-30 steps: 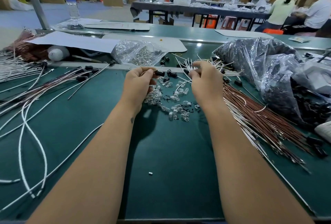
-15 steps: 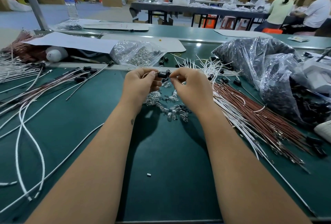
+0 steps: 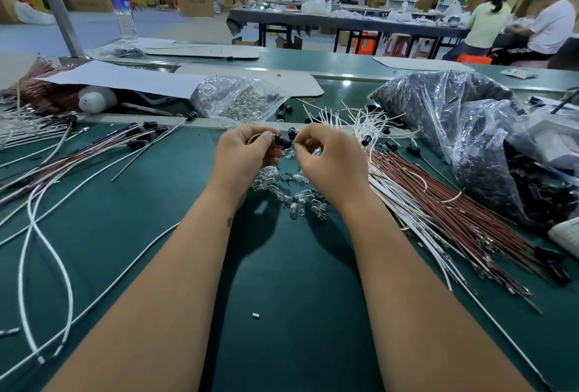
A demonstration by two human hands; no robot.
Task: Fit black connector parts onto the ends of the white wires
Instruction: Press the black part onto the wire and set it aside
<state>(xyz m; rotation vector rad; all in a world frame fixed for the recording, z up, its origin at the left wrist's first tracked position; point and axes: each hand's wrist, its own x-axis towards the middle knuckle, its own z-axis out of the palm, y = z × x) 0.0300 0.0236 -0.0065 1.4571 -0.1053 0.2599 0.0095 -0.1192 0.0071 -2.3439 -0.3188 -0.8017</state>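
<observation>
We hold our left hand (image 3: 242, 153) and right hand (image 3: 326, 156) raised together above the middle of the worktop (image 3: 282, 313), fingertips nearly meeting. The left pinches a black connector part (image 3: 283, 140) with its open end turned toward the right hand, we judge so a wire end can go straight in. The right pinches something thin right at that opening; it is too small to name for sure, likely a wire end. Directly beneath the hands lies a scatter of clear bulbs (image 3: 293, 197). Just beside the right hand, fanning toward the right edge, lies the bundle of white wires (image 3: 404, 203) mixed with brown wires (image 3: 470, 203), within easy reach. Finished wires (image 3: 94, 156) trail toward the left edge.
</observation>
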